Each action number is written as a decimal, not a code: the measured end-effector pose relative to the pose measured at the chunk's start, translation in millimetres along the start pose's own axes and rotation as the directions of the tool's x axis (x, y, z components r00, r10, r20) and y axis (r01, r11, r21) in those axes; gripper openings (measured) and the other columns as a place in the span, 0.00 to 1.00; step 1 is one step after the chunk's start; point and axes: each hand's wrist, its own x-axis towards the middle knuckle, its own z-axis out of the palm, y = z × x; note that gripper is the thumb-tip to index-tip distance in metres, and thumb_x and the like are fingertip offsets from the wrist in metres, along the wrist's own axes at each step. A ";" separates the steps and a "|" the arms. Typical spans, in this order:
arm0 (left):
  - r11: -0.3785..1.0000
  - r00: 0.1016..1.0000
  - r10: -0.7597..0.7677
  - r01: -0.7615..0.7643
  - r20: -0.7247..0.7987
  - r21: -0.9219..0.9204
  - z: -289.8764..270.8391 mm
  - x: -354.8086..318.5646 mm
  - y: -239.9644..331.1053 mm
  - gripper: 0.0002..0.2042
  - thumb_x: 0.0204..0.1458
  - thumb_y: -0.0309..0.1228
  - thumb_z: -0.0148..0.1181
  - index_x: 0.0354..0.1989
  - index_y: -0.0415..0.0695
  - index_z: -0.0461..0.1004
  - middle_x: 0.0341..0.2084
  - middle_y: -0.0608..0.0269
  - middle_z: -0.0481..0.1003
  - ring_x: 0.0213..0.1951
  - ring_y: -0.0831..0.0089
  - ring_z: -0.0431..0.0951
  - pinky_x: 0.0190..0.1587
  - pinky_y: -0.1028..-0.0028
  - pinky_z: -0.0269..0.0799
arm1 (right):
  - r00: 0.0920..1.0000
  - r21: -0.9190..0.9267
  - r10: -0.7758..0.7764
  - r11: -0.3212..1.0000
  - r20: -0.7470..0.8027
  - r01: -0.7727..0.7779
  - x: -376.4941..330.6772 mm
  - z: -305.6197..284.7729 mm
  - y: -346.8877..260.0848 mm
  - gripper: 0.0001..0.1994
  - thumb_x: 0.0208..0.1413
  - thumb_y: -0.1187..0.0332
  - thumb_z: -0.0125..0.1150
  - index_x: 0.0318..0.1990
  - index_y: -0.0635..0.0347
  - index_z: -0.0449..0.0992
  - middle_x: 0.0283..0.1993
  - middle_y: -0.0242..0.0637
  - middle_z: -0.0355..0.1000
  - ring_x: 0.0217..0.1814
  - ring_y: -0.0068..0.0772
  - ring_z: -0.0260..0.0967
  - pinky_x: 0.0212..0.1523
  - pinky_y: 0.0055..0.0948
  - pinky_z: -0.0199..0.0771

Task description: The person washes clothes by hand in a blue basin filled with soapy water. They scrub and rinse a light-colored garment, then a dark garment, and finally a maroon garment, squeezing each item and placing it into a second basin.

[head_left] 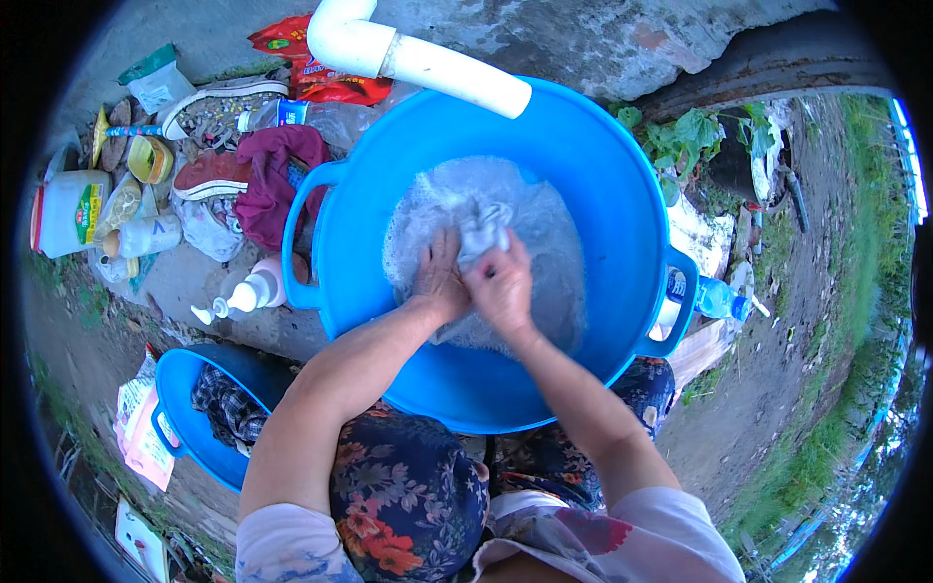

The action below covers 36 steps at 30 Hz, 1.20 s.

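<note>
Head view, one frame. Big blue tub fills the centre of the frame, with sudsy water in the bottom. Both forearms come in from the lower edge and meet over the suds, centre frame.

Left hand: fingers curled down onto a pale wet cloth, palm pressed on it. Closed on the cloth.
Right hand: fisted, gripping the same cloth, knuckles up, touching the left hand. The cloth bunches up between and just above the two hands, partly in the foam.

White pipe enters from the top centre, its open end over the tub's far rim.

Left of the tub, mid-left of the frame: white pump bottle lying on the concrete, just beside the tub handle. Above it a maroon garment is heaped against the tub's rim. Further upper left: sneaker, white jug, yellow cup, assorted bottles and bags. A red bag sits beside the pipe.

Lower left: smaller blue tub with a dark checked cloth inside, well apart from the hands.

Right of the big tub: clear plastic bottle just beside the right handle. Green plants at upper right, dirt and grass along the right edge.

Bottom centre: person's floral-print clothing over the knees, touching the near wall of the big tub.
</note>
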 end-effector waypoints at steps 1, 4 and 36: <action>0.993 0.965 0.092 -0.108 0.246 0.049 -12.3 0.6 1.5 0.33 0.52 0.45 0.44 0.65 0.44 0.47 0.64 0.50 0.46 0.65 0.50 0.43 0.64 0.52 0.37 | 0.999 -0.079 -0.030 0.996 -0.020 0.029 -0.4 0.5 -24.6 0.10 0.38 0.67 0.68 0.25 0.58 0.72 0.47 0.51 0.67 0.46 0.54 0.63 0.45 0.47 0.66; 0.975 0.975 0.170 -0.188 0.141 0.121 18.1 10.1 2.4 0.35 0.51 0.45 0.49 0.66 0.44 0.46 0.65 0.54 0.47 0.65 0.52 0.45 0.65 0.56 0.38 | 0.988 -0.348 0.103 0.936 0.117 -0.057 38.8 32.3 -22.3 0.12 0.36 0.66 0.68 0.30 0.53 0.73 0.52 0.48 0.65 0.49 0.51 0.64 0.45 0.48 0.65; 0.988 0.999 0.038 -0.037 0.003 -0.152 1.0 16.3 -2.7 0.33 0.45 0.35 0.58 0.60 0.36 0.55 0.65 0.49 0.44 0.64 0.50 0.49 0.63 0.54 0.48 | 0.962 -0.035 0.101 0.995 0.252 -0.095 38.5 40.6 10.9 0.12 0.47 0.60 0.60 0.39 0.51 0.75 0.52 0.45 0.68 0.53 0.46 0.65 0.52 0.47 0.62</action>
